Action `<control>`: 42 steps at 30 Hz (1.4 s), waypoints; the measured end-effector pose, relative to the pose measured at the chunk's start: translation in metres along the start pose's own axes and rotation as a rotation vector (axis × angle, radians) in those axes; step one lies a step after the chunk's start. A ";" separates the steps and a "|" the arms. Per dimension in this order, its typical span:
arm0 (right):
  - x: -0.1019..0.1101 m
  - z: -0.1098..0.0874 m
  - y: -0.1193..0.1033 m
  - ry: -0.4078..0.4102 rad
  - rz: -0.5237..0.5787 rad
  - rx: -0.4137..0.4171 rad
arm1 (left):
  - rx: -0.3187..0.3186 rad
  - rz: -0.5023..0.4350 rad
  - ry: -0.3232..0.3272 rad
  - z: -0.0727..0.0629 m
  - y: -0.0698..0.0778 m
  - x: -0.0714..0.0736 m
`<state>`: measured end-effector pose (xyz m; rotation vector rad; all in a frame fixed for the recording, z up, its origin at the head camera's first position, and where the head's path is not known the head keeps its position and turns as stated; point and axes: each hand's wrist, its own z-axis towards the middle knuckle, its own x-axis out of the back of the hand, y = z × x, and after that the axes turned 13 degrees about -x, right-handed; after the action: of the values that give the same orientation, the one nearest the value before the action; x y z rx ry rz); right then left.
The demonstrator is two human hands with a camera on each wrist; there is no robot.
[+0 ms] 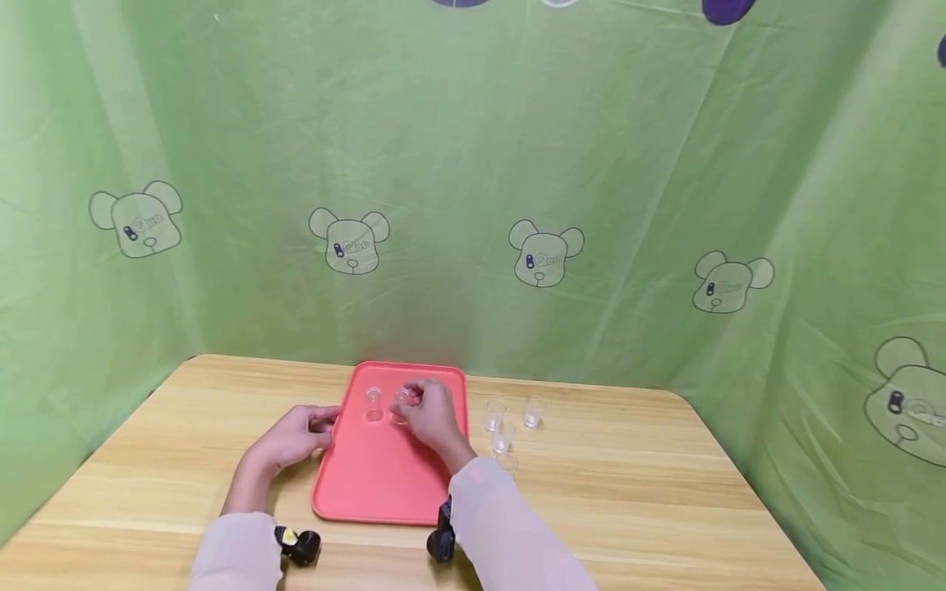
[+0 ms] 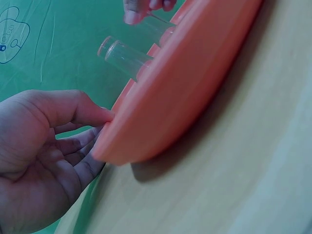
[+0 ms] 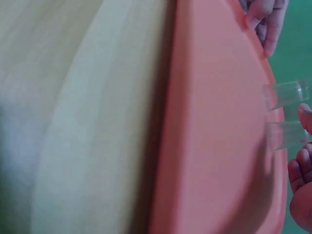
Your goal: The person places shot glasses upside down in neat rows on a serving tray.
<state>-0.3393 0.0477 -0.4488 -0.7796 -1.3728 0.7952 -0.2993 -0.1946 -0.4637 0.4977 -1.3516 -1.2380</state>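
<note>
Hands (image 1: 291, 435) (image 1: 434, 417) apart, fingers (image 1: 423, 386) seemingly bent

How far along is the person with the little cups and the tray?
Done: one clear cup stands on the red tray.

In hand: the right hand pinches a second cup at the tray, while the left hand touches the tray's edge.

Probably left: the four other cups on the table, to the tray's right.
</note>
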 end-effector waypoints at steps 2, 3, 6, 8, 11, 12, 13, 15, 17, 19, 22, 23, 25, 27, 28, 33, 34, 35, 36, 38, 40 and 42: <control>0.003 -0.001 -0.006 -0.001 -0.012 0.012 | -0.004 0.005 -0.003 0.000 0.001 0.000; 0.004 -0.001 -0.010 0.000 -0.018 0.022 | -0.005 0.005 -0.004 -0.001 0.001 0.000; 0.011 -0.004 -0.022 0.005 -0.038 0.034 | -0.011 0.007 -0.006 -0.001 0.002 0.001; 0.016 -0.005 -0.029 0.009 -0.041 0.053 | -0.013 0.006 -0.007 -0.001 0.001 0.001; 0.026 -0.005 -0.038 0.025 -0.069 0.100 | -0.013 0.004 -0.007 0.000 0.000 0.001; 0.030 -0.005 -0.041 0.031 -0.081 0.117 | -0.012 0.002 -0.009 0.000 0.000 0.001; 0.034 -0.004 -0.044 0.036 -0.088 0.131 | -0.011 0.001 -0.009 0.000 -0.001 0.001; 0.042 -0.004 -0.047 0.046 -0.102 0.150 | -0.009 0.000 -0.010 0.000 -0.002 0.001; 0.050 -0.003 -0.050 0.050 -0.101 0.157 | -0.009 -0.002 -0.012 0.000 -0.002 0.001; 0.058 -0.003 -0.051 0.051 -0.087 0.161 | -0.010 -0.004 -0.012 0.001 -0.001 0.001; 0.071 -0.002 -0.052 0.056 -0.077 0.162 | -0.012 -0.009 -0.013 0.000 0.000 0.001; 0.076 -0.002 -0.052 0.059 -0.073 0.169 | -0.011 -0.009 -0.014 0.000 0.000 0.001; 0.085 -0.002 -0.051 0.066 -0.070 0.179 | -0.010 -0.008 -0.014 0.000 0.001 0.001; 0.094 -0.002 -0.049 0.074 -0.078 0.188 | -0.007 -0.006 -0.015 0.000 0.001 0.001; 0.098 -0.001 -0.048 0.077 -0.082 0.197 | -0.005 -0.004 -0.014 0.000 0.001 0.001; 0.119 0.000 -0.039 0.098 -0.121 0.231 | 0.002 0.001 -0.010 0.000 0.000 0.001; 0.123 0.000 -0.037 0.099 -0.128 0.238 | 0.003 0.002 -0.009 0.000 -0.001 0.000; 0.127 0.000 -0.035 0.101 -0.137 0.241 | 0.003 0.001 -0.008 0.000 -0.002 0.000; 0.131 0.000 -0.033 0.102 -0.146 0.245 | 0.004 0.002 -0.008 0.000 -0.002 0.000; 0.139 -0.001 -0.028 0.102 -0.169 0.253 | 0.004 0.002 -0.006 0.001 -0.003 0.000; 0.146 -0.001 -0.023 0.105 -0.196 0.256 | 0.003 0.002 -0.005 0.001 -0.003 0.000; 0.153 -0.001 -0.017 0.112 -0.223 0.257 | 0.008 0.001 -0.003 0.001 -0.003 -0.001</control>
<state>-0.3322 0.1687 -0.3546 -0.4548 -1.2044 0.7239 -0.3010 -0.1945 -0.4660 0.5011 -1.3600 -1.2331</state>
